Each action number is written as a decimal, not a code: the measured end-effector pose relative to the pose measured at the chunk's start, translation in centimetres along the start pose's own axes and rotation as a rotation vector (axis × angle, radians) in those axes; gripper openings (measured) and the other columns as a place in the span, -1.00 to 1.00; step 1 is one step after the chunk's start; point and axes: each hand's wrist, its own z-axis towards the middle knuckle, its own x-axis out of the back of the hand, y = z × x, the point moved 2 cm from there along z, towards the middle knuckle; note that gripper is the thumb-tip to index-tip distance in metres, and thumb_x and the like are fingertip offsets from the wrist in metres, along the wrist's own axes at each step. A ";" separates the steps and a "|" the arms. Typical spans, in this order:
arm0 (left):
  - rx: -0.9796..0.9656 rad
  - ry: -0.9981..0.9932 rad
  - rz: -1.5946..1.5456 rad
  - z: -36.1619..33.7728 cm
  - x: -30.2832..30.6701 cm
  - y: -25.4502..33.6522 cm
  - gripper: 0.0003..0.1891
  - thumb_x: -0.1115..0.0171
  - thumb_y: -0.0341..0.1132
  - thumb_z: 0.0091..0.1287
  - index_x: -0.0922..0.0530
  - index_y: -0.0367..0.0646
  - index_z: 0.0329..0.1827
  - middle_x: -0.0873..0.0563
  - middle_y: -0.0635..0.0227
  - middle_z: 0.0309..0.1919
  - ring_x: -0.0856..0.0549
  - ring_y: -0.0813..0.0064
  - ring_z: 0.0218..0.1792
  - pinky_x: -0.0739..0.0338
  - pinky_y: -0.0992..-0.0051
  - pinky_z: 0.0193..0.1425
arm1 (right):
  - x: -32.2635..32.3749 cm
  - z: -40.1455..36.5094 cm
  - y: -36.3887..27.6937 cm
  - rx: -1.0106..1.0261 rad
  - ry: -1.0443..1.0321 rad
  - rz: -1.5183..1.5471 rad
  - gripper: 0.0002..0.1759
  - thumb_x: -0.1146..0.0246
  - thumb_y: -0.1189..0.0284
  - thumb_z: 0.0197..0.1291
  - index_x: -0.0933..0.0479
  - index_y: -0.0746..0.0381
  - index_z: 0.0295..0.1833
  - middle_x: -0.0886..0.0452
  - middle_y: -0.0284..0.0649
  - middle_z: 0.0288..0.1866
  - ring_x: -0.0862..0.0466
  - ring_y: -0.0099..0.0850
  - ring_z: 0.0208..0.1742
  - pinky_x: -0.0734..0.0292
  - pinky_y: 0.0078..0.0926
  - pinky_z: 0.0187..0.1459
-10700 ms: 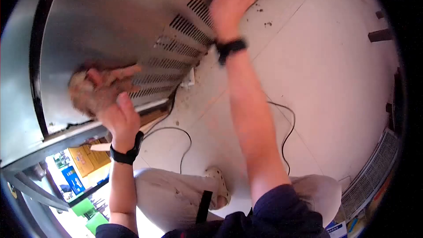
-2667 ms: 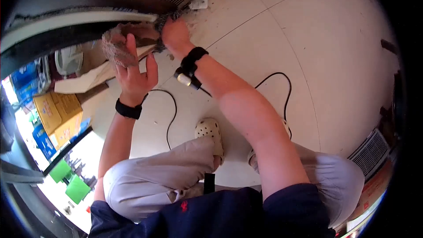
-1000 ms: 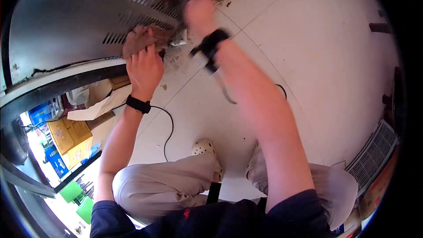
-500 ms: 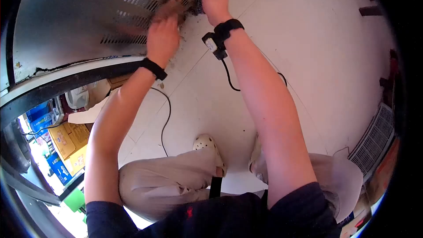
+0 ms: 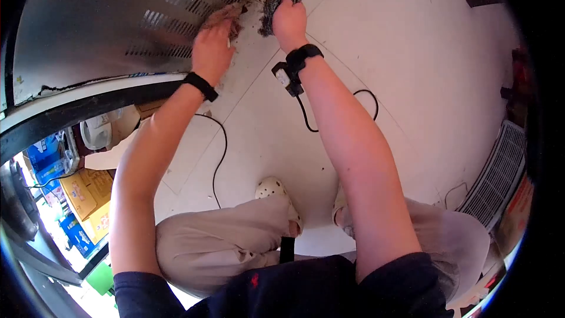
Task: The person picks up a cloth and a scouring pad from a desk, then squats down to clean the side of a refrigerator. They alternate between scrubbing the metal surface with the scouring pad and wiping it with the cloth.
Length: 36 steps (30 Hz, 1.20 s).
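Against the lower edge of a vented metal panel (image 5: 88,29), my left hand (image 5: 212,53) has its fingers stretched out. A reddish-brown patch beyond the fingertips could be their reflection; I cannot tell. My right hand (image 5: 289,23) is closed around a dark, wiry scouring pad (image 5: 272,10), pressed on the pale floor (image 5: 347,41) just right of the panel's base. Dark crumbs of dirt lie around the pad. Each wrist wears a black band, and a small black device (image 5: 283,78) with a cable hangs by the right one.
A black cable (image 5: 225,141) curves over the floor left of my shoes (image 5: 272,188). A white slatted grille (image 5: 494,171) stands at the right. Cardboard (image 5: 85,191) and blue boxes (image 5: 73,232) fill the lower left. Dark legs or brackets show at the upper right.
The pad in my right hand now shows more fully and sits farther from the panel's base. My left hand has shifted slightly down and left and is less blurred. The view has shifted slightly.
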 end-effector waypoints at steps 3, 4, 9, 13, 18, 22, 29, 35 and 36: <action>0.219 -0.147 -0.153 -1.6 4.0 -1.8 -0.43 -0.26 0.01 0.38 -0.55 -0.28 0.27 -0.68 0.06 0.11 -0.58 0.17 0.24 -0.36 0.21 0.39 | 0.4 -1.1 -0.8 -0.018 0.020 0.035 -0.51 0.02 0.27 0.44 -0.41 0.60 0.03 -0.61 0.39 -0.09 -0.62 0.24 -0.01 -0.49 0.04 0.10; 0.211 -0.145 -0.149 -2.1 5.1 -2.0 -0.43 -0.26 0.01 0.38 -0.55 -0.28 0.27 -0.68 0.06 0.11 -0.58 0.17 0.24 -0.36 0.21 0.39 | 0.7 -1.2 -1.5 -0.020 0.026 0.042 -0.51 0.02 0.27 0.44 -0.41 0.60 0.03 -0.61 0.39 -0.09 -0.62 0.24 -0.01 -0.49 0.04 0.10; 0.224 0.044 0.201 -8.2 1.6 -1.5 -0.37 -0.27 0.06 0.32 -0.50 -0.15 0.35 -0.61 0.28 0.19 -0.54 0.28 0.21 -0.31 0.25 0.38 | 0.8 -1.0 0.7 0.085 0.033 -0.019 -0.53 0.01 0.26 0.42 -0.44 0.58 -0.05 -0.64 0.35 -0.12 -0.64 0.22 -0.05 -0.52 0.03 0.04; 0.209 -0.274 0.150 -11.2 0.1 0.0 -0.31 -0.28 0.10 0.31 -0.46 -0.16 0.39 -0.59 0.26 0.18 -0.48 0.28 0.27 -0.25 0.28 0.44 | 0.8 -2.6 -1.6 -0.058 0.019 0.176 -0.52 0.01 0.25 0.40 -0.44 0.56 -0.05 -0.65 0.30 -0.14 -0.70 0.12 -0.17 -0.61 -0.05 -0.11; 0.191 -0.372 0.243 -13.9 -0.2 -0.1 -0.30 -0.22 0.18 0.32 -0.46 -0.10 0.40 -0.57 0.31 0.17 -0.45 0.37 0.30 -0.21 0.36 0.43 | 0.1 -1.8 -0.7 0.020 0.005 0.069 -0.51 0.02 0.23 0.41 -0.43 0.56 -0.03 -0.66 0.27 -0.16 -0.71 0.08 -0.21 -0.62 -0.11 -0.16; 0.189 -0.406 0.238 -11.9 0.6 0.0 -0.31 -0.17 0.17 0.37 -0.44 -0.10 0.43 -0.57 0.32 0.22 -0.42 0.40 0.33 -0.18 0.36 0.45 | 0.5 -3.1 -1.4 -0.008 0.016 0.133 -0.53 0.00 0.24 0.42 -0.42 0.55 -0.04 -0.65 0.21 -0.21 -0.70 0.04 -0.26 -0.61 -0.11 -0.23; 0.002 -0.169 0.314 0.4 1.2 -1.2 -0.36 -0.07 0.12 0.44 -0.48 -0.16 0.41 -0.57 0.38 0.32 -0.40 0.48 0.38 -0.16 0.37 0.48 | -0.2 -0.8 1.1 -0.063 0.038 0.194 -0.54 -0.02 0.26 0.43 -0.40 0.54 0.04 -0.65 0.21 -0.14 -0.68 0.10 -0.19 -0.60 -0.07 -0.13; 0.060 0.219 0.129 5.9 4.2 0.3 -0.35 -0.28 -0.03 0.33 -0.44 -0.22 0.41 -0.55 0.21 0.34 -0.45 0.31 0.38 -0.23 0.27 0.48 | 1.1 -2.0 -0.2 0.007 0.198 -0.027 -0.53 -0.05 0.27 0.43 -0.36 0.47 0.20 -0.64 0.32 -0.01 -0.64 0.23 0.04 -0.53 0.01 0.09; 0.043 0.215 0.126 4.5 4.0 0.6 -0.35 -0.28 -0.03 0.33 -0.44 -0.22 0.41 -0.55 0.21 0.34 -0.45 0.31 0.38 -0.23 0.27 0.48 | 1.2 -2.1 -0.1 0.005 0.193 -0.034 -0.53 -0.06 0.26 0.43 -0.36 0.44 0.22 -0.65 0.29 -0.01 -0.64 0.23 0.05 -0.52 0.02 0.09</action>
